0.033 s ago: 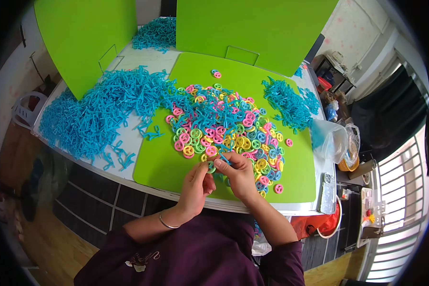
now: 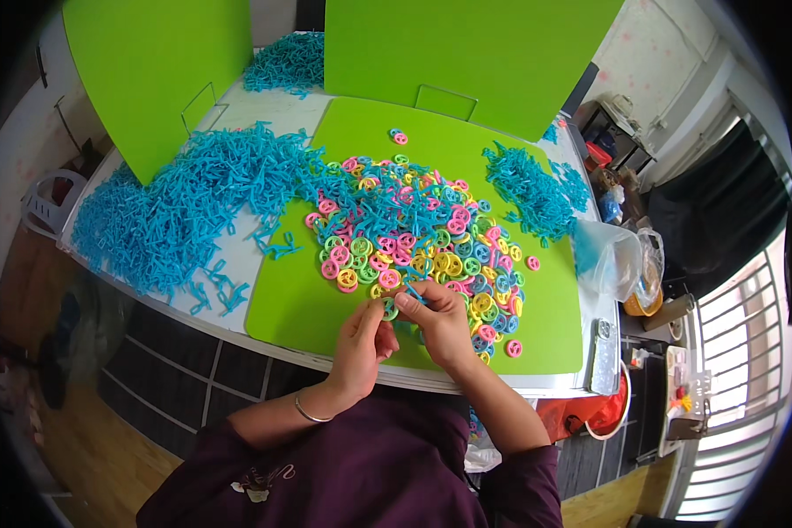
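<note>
My left hand (image 2: 359, 345) pinches a small green plastic wheel (image 2: 390, 310) between thumb and fingers, just over the near part of the green mat (image 2: 299, 321). Close against it, my right hand (image 2: 442, 324) grips a small blue plastic piece (image 2: 412, 285) by thumb and forefinger. The two parts meet at the fingertips; whether they are joined I cannot tell. Beyond my hands spreads a heap of pink, yellow, green and blue spoked wheels (image 2: 450, 264). Loose blue plastic pieces (image 2: 380, 207) lie on top of that heap.
A large pile of blue pieces (image 2: 211, 189) covers the table's left side, a smaller pile (image 2: 528, 189) the right. Upright green boards (image 2: 466, 53) stand at the back and left. At the right edge are a clear plastic container (image 2: 605, 260) and a phone in a clear case (image 2: 605, 356).
</note>
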Motion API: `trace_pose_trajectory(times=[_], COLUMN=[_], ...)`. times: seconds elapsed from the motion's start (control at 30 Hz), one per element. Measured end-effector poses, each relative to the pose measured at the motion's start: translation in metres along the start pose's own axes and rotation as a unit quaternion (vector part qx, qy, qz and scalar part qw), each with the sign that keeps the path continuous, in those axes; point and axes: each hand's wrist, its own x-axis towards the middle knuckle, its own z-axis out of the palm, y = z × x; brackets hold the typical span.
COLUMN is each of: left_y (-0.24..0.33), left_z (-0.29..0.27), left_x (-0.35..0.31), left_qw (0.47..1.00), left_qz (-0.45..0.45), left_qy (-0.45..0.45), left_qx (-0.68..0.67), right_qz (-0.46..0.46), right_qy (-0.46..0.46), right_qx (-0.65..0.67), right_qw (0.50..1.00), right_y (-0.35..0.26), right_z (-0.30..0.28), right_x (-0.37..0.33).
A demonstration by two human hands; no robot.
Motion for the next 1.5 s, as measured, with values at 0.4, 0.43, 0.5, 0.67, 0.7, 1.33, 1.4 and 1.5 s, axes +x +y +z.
trace_pose_trajectory(times=[0.4, 0.43, 0.5, 0.67, 0.7, 1.33, 1.4, 1.5], left_y=[0.008, 0.009, 0.012, 0.016, 0.017, 0.019, 0.017, 0.017], left_z=[-0.012, -0.012, -0.009, -0.015, -0.016, -0.022, -0.023, -0.023], left_x=[0.013, 0.014, 0.016, 0.017, 0.017, 0.018, 0.018, 0.017], left_qw=[0.998, 0.999, 0.999, 0.920, 0.920, 0.911, 0.892, 0.810], left_qz=[-0.040, -0.029, -0.018, 0.229, 0.228, 0.196, 0.231, 0.340], left_qy=[-0.038, -0.032, -0.027, -0.041, -0.042, -0.060, -0.047, -0.026], left_qx=[-0.025, -0.005, 0.014, 0.316, 0.316, 0.358, 0.386, 0.478], right_qz=[0.014, 0.007, 0.001, -0.190, -0.190, -0.231, -0.248, -0.289], right_qy=[0.006, -0.009, -0.025, -0.027, -0.026, -0.085, -0.081, -0.067], right_qx=[0.009, 0.009, 0.009, -0.318, -0.318, -0.387, -0.405, -0.432], right_qw=[1.000, 1.000, 1.000, 0.929, 0.929, 0.889, 0.877, 0.852], right_y=[0.001, 0.000, -0.002, -0.015, -0.014, -0.016, -0.014, -0.011], right_z=[-0.002, -0.003, -0.003, 0.002, 0.000, -0.005, -0.004, -0.003], right_x=[0.004, 0.003, 0.001, -0.003, -0.002, 0.000, -0.002, -0.003])
